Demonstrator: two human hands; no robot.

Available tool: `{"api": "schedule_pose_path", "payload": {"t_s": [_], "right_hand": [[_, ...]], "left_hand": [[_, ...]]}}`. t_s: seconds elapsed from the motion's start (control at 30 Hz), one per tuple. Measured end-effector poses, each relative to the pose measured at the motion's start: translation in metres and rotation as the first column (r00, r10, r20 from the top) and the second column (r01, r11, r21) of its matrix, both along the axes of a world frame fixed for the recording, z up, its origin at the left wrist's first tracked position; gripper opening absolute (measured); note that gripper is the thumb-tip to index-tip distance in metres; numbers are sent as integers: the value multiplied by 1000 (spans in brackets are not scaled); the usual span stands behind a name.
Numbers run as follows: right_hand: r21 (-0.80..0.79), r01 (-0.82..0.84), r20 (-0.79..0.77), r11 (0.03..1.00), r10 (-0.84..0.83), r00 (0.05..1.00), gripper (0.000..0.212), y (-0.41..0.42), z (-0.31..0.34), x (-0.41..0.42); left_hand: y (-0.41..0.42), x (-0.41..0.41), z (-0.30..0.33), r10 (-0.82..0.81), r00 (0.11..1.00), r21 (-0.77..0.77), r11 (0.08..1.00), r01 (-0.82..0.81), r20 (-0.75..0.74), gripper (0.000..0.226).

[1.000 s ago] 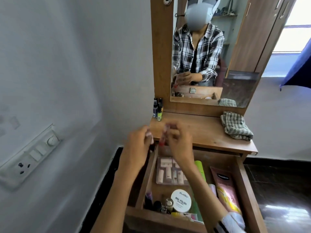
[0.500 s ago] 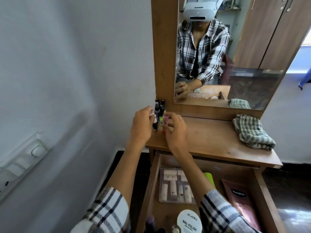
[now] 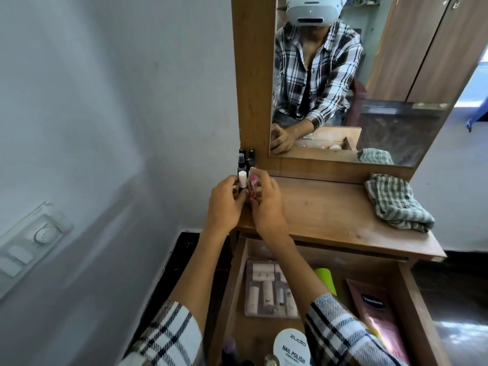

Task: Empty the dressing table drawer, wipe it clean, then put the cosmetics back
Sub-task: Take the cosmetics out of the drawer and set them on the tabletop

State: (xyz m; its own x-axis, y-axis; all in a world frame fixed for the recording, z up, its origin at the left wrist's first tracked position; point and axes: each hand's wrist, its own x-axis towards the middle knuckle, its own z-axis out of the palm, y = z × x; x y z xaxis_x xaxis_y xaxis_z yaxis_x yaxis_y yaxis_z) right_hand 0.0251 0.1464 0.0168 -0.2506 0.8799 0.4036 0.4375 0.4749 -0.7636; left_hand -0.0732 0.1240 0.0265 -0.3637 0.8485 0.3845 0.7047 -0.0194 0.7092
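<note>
At the far left corner of the dressing table top (image 3: 330,215), my left hand (image 3: 225,204) grips a small bottle with a white cap (image 3: 242,179). My right hand (image 3: 265,204) pinches a small pink bottle (image 3: 253,184) right beside it. Both bottles stand upright just in front of a cluster of dark small bottles (image 3: 247,161). Below, the open drawer (image 3: 239,281) holds a clear pack of small tubes (image 3: 266,289), a green bottle (image 3: 326,280), a pink Vaseline tube (image 3: 377,313), a white nail polish remover tub (image 3: 291,348) and several small bottles at its front left.
A checked green cloth (image 3: 396,203) lies crumpled on the right of the table top. The mirror (image 3: 369,75) rises behind it. A grey wall with a switch plate (image 3: 31,244) is close on the left. Dark floor surrounds the table.
Both hands rose from above the drawer to the table top's left corner, carrying the two small bottles, and now hold them beside the dark bottles. The view has tilted down.
</note>
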Motion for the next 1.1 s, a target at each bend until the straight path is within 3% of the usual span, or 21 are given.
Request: {"api": "schedule_pose_path", "payload": {"t_s": [0.6,0.77,0.9,1.1], "right_hand": [[-89,68,38,994,-65,997,69,-2,5,-6],[-106,104,28,989,-101,994,62,0,4,-8],[-154,107,-26,982,-113,993,39,4,4,-10],[-238,125,-113,963,-156,981,40,9,2,-11]], "left_hand": [[6,6,-10,111,990,-50,993,-107,83,30],[8,8,-14,110,990,-12,994,-109,86,30],[12,7,-15,116,990,-25,993,-114,80,29],[17,5,-17,122,990,-66,991,-117,64,28]]}}
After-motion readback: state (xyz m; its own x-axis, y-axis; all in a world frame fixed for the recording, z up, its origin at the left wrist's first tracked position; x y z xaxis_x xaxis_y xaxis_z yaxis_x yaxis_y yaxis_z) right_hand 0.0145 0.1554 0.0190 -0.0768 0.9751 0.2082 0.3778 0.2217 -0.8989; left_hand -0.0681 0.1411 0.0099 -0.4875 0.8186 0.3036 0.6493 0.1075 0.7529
